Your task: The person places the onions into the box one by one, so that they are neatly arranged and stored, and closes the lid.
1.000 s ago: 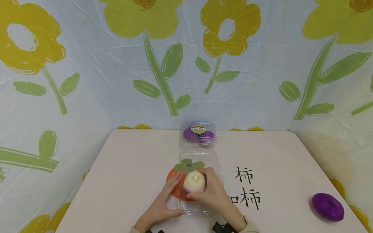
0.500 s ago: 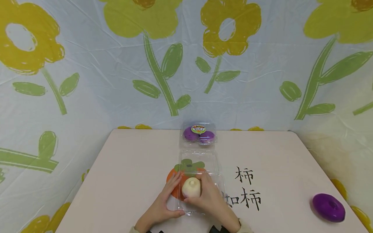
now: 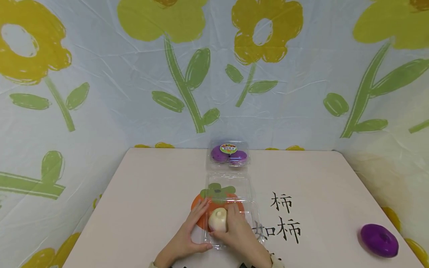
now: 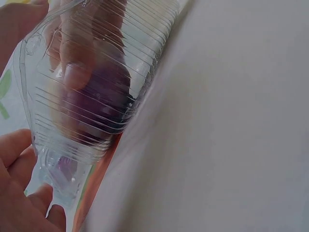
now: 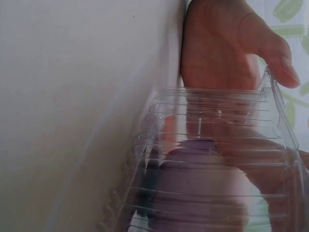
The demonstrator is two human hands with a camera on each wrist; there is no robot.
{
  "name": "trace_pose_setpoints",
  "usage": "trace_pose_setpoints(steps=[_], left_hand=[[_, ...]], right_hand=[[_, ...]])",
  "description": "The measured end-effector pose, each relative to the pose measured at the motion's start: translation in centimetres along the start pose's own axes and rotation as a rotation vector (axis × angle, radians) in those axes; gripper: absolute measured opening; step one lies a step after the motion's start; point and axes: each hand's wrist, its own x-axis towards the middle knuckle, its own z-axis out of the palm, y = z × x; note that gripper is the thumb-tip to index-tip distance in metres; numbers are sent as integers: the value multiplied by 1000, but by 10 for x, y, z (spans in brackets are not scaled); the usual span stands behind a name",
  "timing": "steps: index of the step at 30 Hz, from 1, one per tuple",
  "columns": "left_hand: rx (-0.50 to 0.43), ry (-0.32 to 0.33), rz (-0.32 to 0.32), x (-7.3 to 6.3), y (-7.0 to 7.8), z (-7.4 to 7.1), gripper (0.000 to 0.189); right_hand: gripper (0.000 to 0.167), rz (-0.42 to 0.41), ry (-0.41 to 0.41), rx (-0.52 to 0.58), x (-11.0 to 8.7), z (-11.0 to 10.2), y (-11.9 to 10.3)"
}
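Note:
My right hand (image 3: 239,229) holds a round, turnip-like piece (image 3: 218,220), cream with a small nub on one end and purple at the other. The piece is inside an open clear plastic clamshell box (image 4: 145,29), towards its left side. Through the ribbed wall in the left wrist view, a finger shows against the purple part. My left hand (image 3: 184,234) is spread along the box's left side, fingers mostly straight. Its thumb touches the rim at the near corner, and its fingertips rest by the far end.
Behind stands a closed clear box (image 3: 228,162) with two purple pieces and a round label. A glossy purple piece (image 3: 380,240) lies at the table's right. Under the open box the table (image 3: 161,186) bears an orange persimmon print; black characters (image 3: 285,230) lie beside it.
My right hand has carried the round piece lower, nearer and slightly left into the box, uncovering more of the printed characters. The left hand has stayed in place.

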Motion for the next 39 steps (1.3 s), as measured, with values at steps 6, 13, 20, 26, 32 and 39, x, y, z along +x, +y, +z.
trace_pose_setpoints(steps=[6,13,20,26,32,39], left_hand=[[-12,9,26,6,14,-3,98],[-37,6,39,15,38,-12,94],[-37,9,52,16,36,-11,95],[-39,12,56,15,37,-11,97],[-41,15,57,15,36,-11,96],[-44,14,39,14,37,-11,96]], right_hand=[[73,13,-7,-17,0,0,-1],[79,35,-55,0,-2,-5,-2],[92,18,-126,-2,-2,-19,-5],[82,26,-131,29,0,-29,-4],[70,13,-95,22,1,-29,-1],[69,-2,-44,9,3,-22,2]])
